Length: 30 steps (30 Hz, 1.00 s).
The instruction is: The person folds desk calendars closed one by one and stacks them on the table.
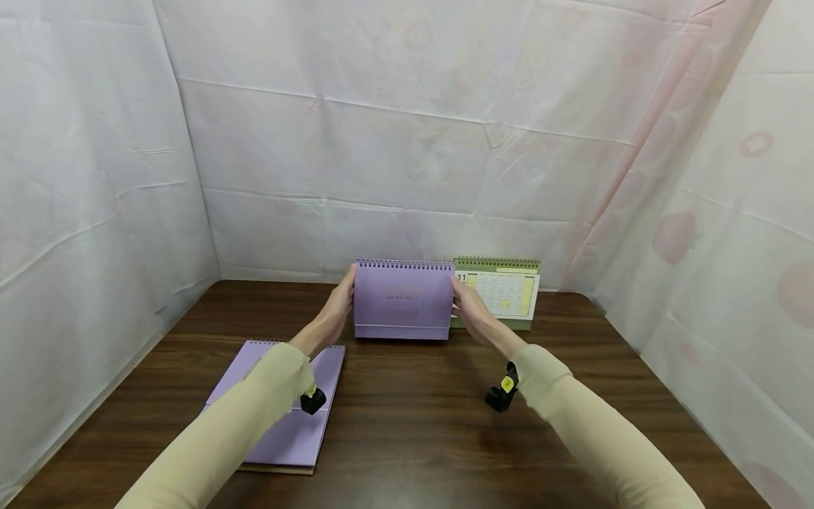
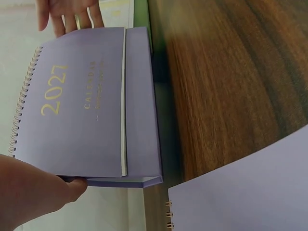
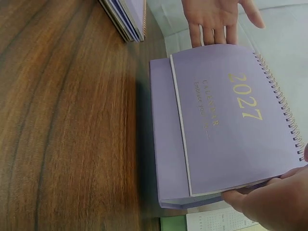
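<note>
A purple spiral-bound desk calendar (image 1: 402, 300) marked 2027 stands like a tent at the far middle of the table, facing me. My left hand (image 1: 337, 304) is at its left side and my right hand (image 1: 472, 307) at its right, palms toward each other. In the right wrist view the left hand's fingers (image 3: 208, 33) are fairly straight, tips hidden behind the cover, thumb spread away. The right hand's fingers (image 2: 83, 19) look much the same in the left wrist view, one wearing a ring. Behind the right hand stands a green desk calendar (image 1: 502, 286) with a month page.
More purple calendars (image 1: 289, 442) lie flat in a stack at the left front, partly under my left forearm. The brown wooden table (image 1: 407, 438) ends at white patterned sheets (image 1: 394, 141) on the back and both sides. Each wrist wears a small black camera (image 1: 500, 397).
</note>
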Tool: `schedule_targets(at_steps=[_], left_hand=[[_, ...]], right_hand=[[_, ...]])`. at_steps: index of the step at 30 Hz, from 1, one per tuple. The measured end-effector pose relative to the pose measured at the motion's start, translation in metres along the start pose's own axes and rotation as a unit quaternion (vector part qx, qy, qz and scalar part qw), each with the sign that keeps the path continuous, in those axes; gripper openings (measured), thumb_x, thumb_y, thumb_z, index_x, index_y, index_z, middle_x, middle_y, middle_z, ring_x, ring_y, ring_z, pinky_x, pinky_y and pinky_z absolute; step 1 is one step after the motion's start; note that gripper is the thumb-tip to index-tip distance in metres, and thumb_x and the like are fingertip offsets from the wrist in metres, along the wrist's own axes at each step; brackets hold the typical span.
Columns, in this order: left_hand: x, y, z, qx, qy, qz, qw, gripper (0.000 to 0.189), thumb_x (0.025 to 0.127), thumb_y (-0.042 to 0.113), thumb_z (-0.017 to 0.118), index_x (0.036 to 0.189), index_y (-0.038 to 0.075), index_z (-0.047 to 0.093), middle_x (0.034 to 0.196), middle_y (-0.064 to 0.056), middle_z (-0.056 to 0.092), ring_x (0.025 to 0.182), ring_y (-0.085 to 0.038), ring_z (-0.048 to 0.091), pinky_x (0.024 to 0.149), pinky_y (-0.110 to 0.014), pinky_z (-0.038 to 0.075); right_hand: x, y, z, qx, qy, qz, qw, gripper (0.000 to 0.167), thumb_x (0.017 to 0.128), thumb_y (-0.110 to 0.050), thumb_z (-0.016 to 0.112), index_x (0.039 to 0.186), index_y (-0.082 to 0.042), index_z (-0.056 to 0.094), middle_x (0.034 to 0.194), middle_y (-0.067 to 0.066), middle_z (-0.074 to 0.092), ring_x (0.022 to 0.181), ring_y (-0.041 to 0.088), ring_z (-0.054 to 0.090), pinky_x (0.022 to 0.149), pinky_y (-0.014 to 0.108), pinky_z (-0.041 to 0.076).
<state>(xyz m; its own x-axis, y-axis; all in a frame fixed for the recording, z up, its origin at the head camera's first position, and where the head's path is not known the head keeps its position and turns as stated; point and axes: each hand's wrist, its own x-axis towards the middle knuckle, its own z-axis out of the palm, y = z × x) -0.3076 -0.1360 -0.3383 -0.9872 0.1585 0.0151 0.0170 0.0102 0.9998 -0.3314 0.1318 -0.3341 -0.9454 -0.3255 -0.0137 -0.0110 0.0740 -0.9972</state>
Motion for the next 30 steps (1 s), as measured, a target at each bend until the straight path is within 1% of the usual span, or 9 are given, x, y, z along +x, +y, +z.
schedule_targets(at_steps=[2, 5, 9, 13, 16, 20, 23, 26, 30], left_hand=[[-0.002, 0.000, 0.001, -0.001, -0.002, 0.004, 1.0000, 0.074, 0.099, 0.065, 0.018, 0.156, 0.023, -0.003, 0.164, -0.002, -0.004, 0.152, -0.023, -0.004, 0.124, -0.044, 0.002], [-0.006, 0.000, 0.002, 0.005, -0.004, 0.001, 1.0000, 0.075, 0.098, 0.066, 0.018, 0.156, 0.024, -0.003, 0.164, 0.000, -0.005, 0.152, -0.022, -0.004, 0.124, -0.043, 0.002], [-0.013, -0.001, 0.004, 0.018, -0.006, -0.012, 0.9997, 0.075, 0.097, 0.068, 0.018, 0.156, 0.026, -0.003, 0.164, 0.002, -0.006, 0.152, -0.021, -0.005, 0.124, -0.044, 0.002], [-0.019, -0.001, 0.004, 0.023, -0.009, -0.019, 0.9995, 0.077, 0.096, 0.069, 0.018, 0.156, 0.025, -0.004, 0.164, 0.001, -0.006, 0.152, -0.022, -0.005, 0.124, -0.045, 0.002], [-0.023, -0.001, 0.004, 0.024, -0.014, -0.016, 0.9995, 0.077, 0.097, 0.069, 0.017, 0.156, 0.025, -0.004, 0.164, 0.000, -0.005, 0.152, -0.023, -0.004, 0.124, -0.045, 0.003], [-0.025, 0.001, 0.005, 0.022, -0.020, -0.008, 0.9995, 0.076, 0.097, 0.068, 0.018, 0.156, 0.025, -0.003, 0.164, 0.000, -0.004, 0.152, -0.022, -0.003, 0.124, -0.044, 0.003], [-0.027, 0.004, 0.007, 0.021, -0.022, -0.008, 0.9995, 0.076, 0.097, 0.068, 0.018, 0.156, 0.025, -0.004, 0.164, 0.001, -0.004, 0.152, -0.022, -0.004, 0.124, -0.044, 0.002], [-0.030, 0.006, 0.008, 0.024, -0.021, -0.015, 0.9994, 0.077, 0.097, 0.068, 0.019, 0.156, 0.024, -0.004, 0.164, 0.000, -0.006, 0.152, -0.023, -0.005, 0.124, -0.046, 0.001], [-0.034, 0.009, 0.011, 0.029, -0.022, -0.026, 0.9990, 0.075, 0.098, 0.065, 0.019, 0.156, 0.023, -0.004, 0.164, 0.000, -0.005, 0.152, -0.025, -0.004, 0.123, -0.049, 0.001]], right_hand=[[-0.003, -0.001, 0.000, -0.009, 0.004, 0.001, 1.0000, 0.059, 0.107, -0.037, 0.018, 0.155, -0.006, 0.007, 0.163, 0.015, 0.006, 0.151, 0.034, 0.008, 0.122, 0.049, 0.015], [-0.008, -0.003, 0.000, -0.020, 0.006, 0.002, 0.9998, 0.059, 0.107, -0.038, 0.018, 0.156, -0.006, 0.008, 0.163, 0.015, 0.006, 0.150, 0.035, 0.009, 0.122, 0.049, 0.015], [-0.015, -0.003, 0.000, -0.037, 0.004, 0.007, 0.9993, 0.059, 0.107, -0.039, 0.017, 0.155, -0.006, 0.008, 0.163, 0.014, 0.006, 0.150, 0.037, 0.009, 0.121, 0.050, 0.015], [-0.021, -0.004, -0.001, -0.065, 0.003, 0.013, 0.9978, 0.061, 0.107, -0.040, 0.017, 0.155, -0.003, 0.007, 0.163, 0.016, 0.006, 0.149, 0.039, 0.011, 0.120, 0.051, 0.017], [-0.026, -0.006, -0.001, -0.084, 0.006, 0.014, 0.9963, 0.061, 0.107, -0.041, 0.017, 0.155, -0.003, 0.008, 0.163, 0.015, 0.007, 0.149, 0.038, 0.013, 0.120, 0.051, 0.019], [-0.031, -0.010, -0.001, -0.110, 0.013, 0.015, 0.9937, 0.061, 0.107, -0.039, 0.019, 0.155, -0.003, 0.009, 0.163, 0.015, 0.007, 0.149, 0.038, 0.014, 0.119, 0.053, 0.019], [-0.034, -0.013, -0.002, -0.131, 0.015, 0.018, 0.9911, 0.061, 0.107, -0.038, 0.021, 0.154, -0.001, 0.008, 0.163, 0.017, 0.007, 0.149, 0.038, 0.013, 0.119, 0.053, 0.018], [-0.038, -0.016, -0.002, -0.155, 0.017, 0.025, 0.9874, 0.063, 0.106, -0.038, 0.024, 0.154, 0.000, 0.009, 0.163, 0.017, 0.007, 0.150, 0.036, 0.011, 0.120, 0.051, 0.018], [-0.043, -0.022, -0.003, -0.202, 0.026, 0.035, 0.9785, 0.064, 0.105, -0.039, 0.027, 0.153, 0.000, 0.014, 0.163, 0.016, 0.010, 0.150, 0.033, 0.011, 0.121, 0.049, 0.017]])
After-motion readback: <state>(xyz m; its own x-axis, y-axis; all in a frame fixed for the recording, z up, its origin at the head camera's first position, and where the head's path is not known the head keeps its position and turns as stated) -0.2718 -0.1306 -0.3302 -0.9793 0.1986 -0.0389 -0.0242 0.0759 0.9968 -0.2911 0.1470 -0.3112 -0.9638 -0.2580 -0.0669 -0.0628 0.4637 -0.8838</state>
